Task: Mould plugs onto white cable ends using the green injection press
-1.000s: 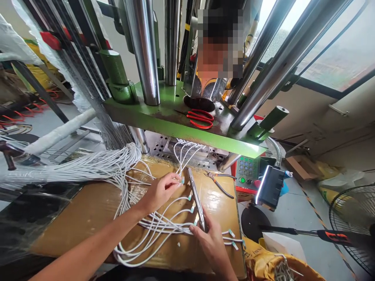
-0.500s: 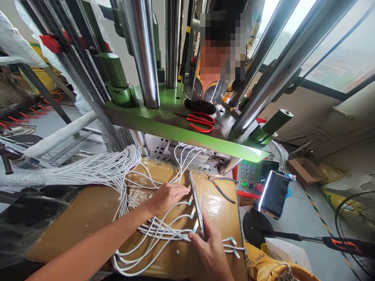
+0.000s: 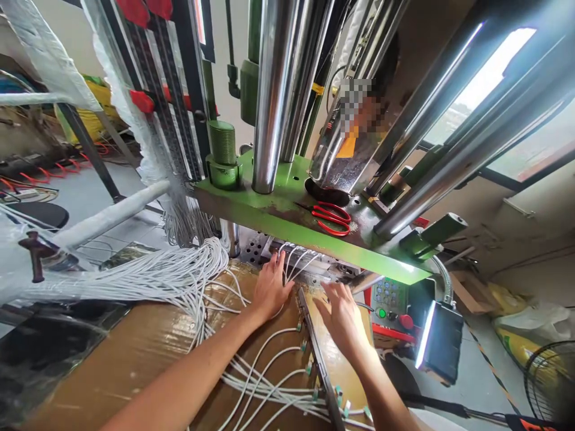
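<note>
My left hand (image 3: 271, 288) reaches to the front of the metal mould (image 3: 309, 258) under the green press plate, its fingers stretched out beside several white cables (image 3: 302, 267) that come out of the mould. Whether it touches them I cannot tell. My right hand (image 3: 342, 314) is open, fingers spread, just right of those cables and holding nothing. Between my forearms a long narrow metal bar (image 3: 320, 353) rests on the brown cardboard (image 3: 251, 353). White cables with small green-and-metal connectors (image 3: 309, 366) lie along its left side.
Red-handled scissors (image 3: 332, 218) lie on the green press plate (image 3: 269, 209). A thick bundle of white cables (image 3: 166, 269) spreads from the left. A control panel (image 3: 390, 299) and a lit lamp (image 3: 440, 341) stand right. Behind the steel columns (image 3: 276, 96) is another person.
Both hands have moved forward from the metal bar to the mould. My right hand has let go of the bar, which now lies on the cardboard. The view has shifted.
</note>
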A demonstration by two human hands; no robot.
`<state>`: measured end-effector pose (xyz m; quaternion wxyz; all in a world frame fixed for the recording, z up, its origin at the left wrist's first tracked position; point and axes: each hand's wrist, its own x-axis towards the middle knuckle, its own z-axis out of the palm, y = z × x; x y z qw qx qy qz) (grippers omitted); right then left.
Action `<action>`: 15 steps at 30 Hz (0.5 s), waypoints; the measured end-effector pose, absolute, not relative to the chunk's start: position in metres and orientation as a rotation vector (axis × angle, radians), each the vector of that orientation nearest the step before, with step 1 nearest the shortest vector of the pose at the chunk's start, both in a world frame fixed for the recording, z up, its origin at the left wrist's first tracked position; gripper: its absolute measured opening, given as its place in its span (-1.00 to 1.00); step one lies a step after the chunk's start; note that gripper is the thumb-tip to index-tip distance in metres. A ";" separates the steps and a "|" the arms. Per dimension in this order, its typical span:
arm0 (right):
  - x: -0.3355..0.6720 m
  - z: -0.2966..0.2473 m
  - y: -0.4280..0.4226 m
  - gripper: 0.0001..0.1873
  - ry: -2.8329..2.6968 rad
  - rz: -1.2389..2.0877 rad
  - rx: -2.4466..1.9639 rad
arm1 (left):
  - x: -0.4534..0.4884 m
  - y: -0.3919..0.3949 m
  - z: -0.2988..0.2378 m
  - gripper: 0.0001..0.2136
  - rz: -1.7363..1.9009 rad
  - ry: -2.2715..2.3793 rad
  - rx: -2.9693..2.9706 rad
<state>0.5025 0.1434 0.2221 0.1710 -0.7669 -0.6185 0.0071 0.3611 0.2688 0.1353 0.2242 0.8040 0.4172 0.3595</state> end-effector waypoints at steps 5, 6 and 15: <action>0.518 0.210 0.281 -0.72 -1.651 -0.080 -2.064 | 0.357 0.274 0.124 -0.30 1.014 1.014 1.847; 0.516 0.206 0.293 -0.72 -1.651 -0.079 -2.036 | 0.356 0.276 0.125 -0.30 1.010 0.986 1.696; 0.504 0.187 0.131 -0.63 -1.424 -0.102 -1.993 | 0.358 0.283 0.132 -0.22 0.763 0.683 1.008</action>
